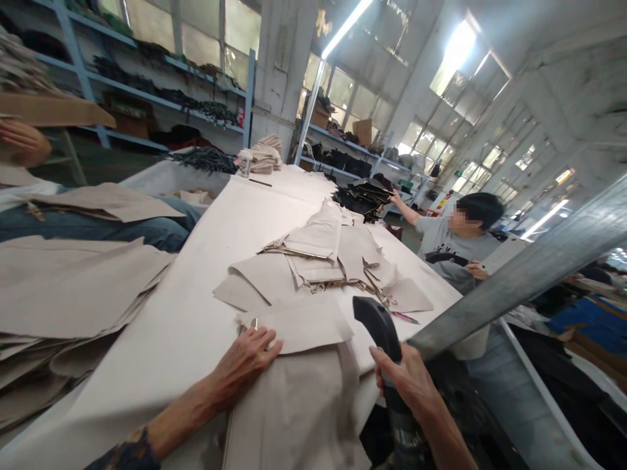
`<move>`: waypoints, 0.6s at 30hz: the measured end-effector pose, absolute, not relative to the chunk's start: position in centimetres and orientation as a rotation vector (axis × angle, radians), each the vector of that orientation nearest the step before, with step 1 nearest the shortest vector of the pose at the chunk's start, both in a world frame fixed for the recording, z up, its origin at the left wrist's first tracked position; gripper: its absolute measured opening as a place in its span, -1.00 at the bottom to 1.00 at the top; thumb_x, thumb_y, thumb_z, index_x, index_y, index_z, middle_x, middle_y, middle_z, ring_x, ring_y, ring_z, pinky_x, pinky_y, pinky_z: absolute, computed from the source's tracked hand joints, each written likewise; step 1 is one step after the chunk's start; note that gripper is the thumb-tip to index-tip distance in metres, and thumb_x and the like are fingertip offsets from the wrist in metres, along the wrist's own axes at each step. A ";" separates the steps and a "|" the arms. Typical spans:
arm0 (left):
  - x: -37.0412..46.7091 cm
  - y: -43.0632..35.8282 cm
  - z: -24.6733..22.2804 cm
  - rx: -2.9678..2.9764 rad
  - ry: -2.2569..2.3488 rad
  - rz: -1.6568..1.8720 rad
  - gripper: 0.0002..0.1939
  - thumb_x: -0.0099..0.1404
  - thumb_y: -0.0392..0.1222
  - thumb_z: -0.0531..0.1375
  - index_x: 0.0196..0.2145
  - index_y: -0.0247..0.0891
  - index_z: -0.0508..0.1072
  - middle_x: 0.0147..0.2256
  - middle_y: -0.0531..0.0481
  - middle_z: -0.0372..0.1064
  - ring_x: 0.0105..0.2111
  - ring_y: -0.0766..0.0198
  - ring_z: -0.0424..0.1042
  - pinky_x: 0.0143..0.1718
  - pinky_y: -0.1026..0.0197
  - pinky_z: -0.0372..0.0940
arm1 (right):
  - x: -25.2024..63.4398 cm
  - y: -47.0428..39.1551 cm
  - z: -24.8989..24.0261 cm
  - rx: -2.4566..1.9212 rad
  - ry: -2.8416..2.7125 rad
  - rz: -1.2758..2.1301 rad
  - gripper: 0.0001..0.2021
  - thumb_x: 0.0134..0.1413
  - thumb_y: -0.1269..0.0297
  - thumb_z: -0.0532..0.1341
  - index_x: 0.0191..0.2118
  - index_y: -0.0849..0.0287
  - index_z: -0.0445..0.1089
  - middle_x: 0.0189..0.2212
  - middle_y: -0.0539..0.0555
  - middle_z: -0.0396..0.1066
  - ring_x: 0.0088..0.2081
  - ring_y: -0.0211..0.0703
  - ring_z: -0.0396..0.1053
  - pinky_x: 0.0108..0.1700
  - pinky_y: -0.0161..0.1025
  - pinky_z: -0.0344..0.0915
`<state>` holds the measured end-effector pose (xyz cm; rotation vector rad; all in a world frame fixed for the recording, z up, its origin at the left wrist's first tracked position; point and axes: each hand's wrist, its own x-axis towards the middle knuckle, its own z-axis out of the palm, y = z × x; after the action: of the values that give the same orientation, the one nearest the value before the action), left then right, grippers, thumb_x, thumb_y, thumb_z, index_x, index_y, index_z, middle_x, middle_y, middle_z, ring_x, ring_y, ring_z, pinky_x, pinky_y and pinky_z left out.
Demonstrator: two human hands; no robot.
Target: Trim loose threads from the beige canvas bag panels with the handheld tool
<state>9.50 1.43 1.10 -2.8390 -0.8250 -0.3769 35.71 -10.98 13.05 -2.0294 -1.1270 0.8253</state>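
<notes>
My left hand (252, 352) lies at the near left edge of a beige fabric panel (308, 323), fingers bent over that edge by a small piece of metal hardware. More beige panels (294, 405) hang or lie just below it. My right hand (406, 378) is wrapped round a black curved tube with a flattened nozzle (379, 320); its tip is beside the panel's right edge, apart from it. Ahead on the white table (196, 300) is a loose pile of beige pieces with metal zippers (318, 241). A pink pen (404, 318) lies near them.
Stacked beige panels (63, 287) stand at left, beside another person's hand (22, 140). A co-worker (460, 228) on the right reaches to black pieces (365, 196). A slanting metal post (514, 274) and a grey bin (529, 385) are close on my right.
</notes>
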 end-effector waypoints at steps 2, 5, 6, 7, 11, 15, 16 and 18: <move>9.4 1.5 0.8 -2.819 -0.812 -0.413 -0.75 0.29 -0.41 0.05 -0.12 -0.28 0.42 -0.26 -0.14 0.33 -0.27 0.15 0.30 -0.25 0.09 0.24 | 35.1 -9.7 12.2 -2.000 -1.186 0.938 -0.71 0.03 0.04 0.16 -0.44 0.19 0.24 -0.70 -0.08 0.29 -0.68 -0.30 0.28 -0.66 -0.40 0.26; 9.5 1.7 0.3 -2.786 -0.795 -0.446 -0.74 0.29 -0.42 0.03 -0.12 -0.28 0.41 -0.28 -0.13 0.33 -0.27 0.15 0.30 -0.25 0.09 0.24 | 34.1 -7.2 10.4 -1.962 -1.276 1.028 -0.72 0.03 0.07 0.17 -0.45 0.21 0.26 -0.69 -0.09 0.30 -0.66 -0.31 0.30 -0.65 -0.42 0.25; 9.5 1.7 0.2 -2.779 -0.786 -0.447 -0.74 0.29 -0.43 0.04 -0.12 -0.28 0.41 -0.27 -0.13 0.34 -0.26 0.15 0.30 -0.24 0.08 0.24 | 33.8 -6.4 9.9 -1.962 -1.301 1.042 -0.73 0.04 0.09 0.17 -0.46 0.22 0.27 -0.70 -0.09 0.29 -0.67 -0.32 0.29 -0.66 -0.42 0.24; 9.5 1.7 0.0 -2.776 -0.778 -0.441 -0.74 0.28 -0.43 0.04 -0.11 -0.29 0.41 -0.26 -0.13 0.34 -0.26 0.15 0.31 -0.23 0.08 0.25 | 33.7 -5.6 9.4 -1.968 -1.323 1.055 -0.73 0.05 0.11 0.17 -0.49 0.23 0.28 -0.71 -0.10 0.28 -0.68 -0.33 0.27 -0.67 -0.42 0.22; 9.7 1.9 -0.4 -2.792 -0.795 -0.389 -0.74 0.26 -0.43 0.07 -0.12 -0.30 0.40 -0.24 -0.13 0.35 -0.24 0.14 0.31 -0.23 0.08 0.25 | 33.7 -2.3 8.8 -2.029 -1.366 1.104 -0.68 0.13 0.17 0.19 -0.56 0.25 0.31 -0.74 -0.16 0.24 -0.72 -0.42 0.21 -0.68 -0.44 0.18; 9.7 1.9 -0.2 -2.808 -0.789 -0.375 -0.74 0.27 -0.44 0.05 -0.12 -0.32 0.40 -0.22 -0.15 0.35 -0.23 0.12 0.31 -0.23 0.06 0.25 | 35.3 -0.5 10.1 -2.039 -1.307 0.982 -0.68 0.19 0.12 0.14 -0.47 0.25 0.32 -0.64 -0.15 0.28 -0.66 -0.42 0.24 -0.59 -0.41 0.24; 9.6 1.9 -0.1 -2.810 -0.785 -0.370 -0.74 0.27 -0.44 0.04 -0.12 -0.32 0.41 -0.22 -0.15 0.35 -0.23 0.11 0.31 -0.24 0.05 0.25 | 35.9 -0.5 10.7 -2.031 -1.285 0.933 -0.69 0.19 0.10 0.14 -0.44 0.25 0.31 -0.62 -0.14 0.29 -0.64 -0.41 0.26 -0.57 -0.40 0.25; 9.6 1.8 0.1 -2.816 -0.779 -0.364 -0.73 0.27 -0.45 0.03 -0.12 -0.33 0.41 -0.23 -0.15 0.35 -0.23 0.10 0.31 -0.23 0.05 0.25 | 36.9 -1.6 12.2 -2.016 -1.258 0.881 -0.70 0.16 0.07 0.13 -0.41 0.23 0.29 -0.60 -0.12 0.30 -0.61 -0.38 0.28 -0.55 -0.39 0.27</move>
<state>9.61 1.80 0.09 -2.8157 -0.7791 -0.3641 36.87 -1.62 12.24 -2.0156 -1.2576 0.8815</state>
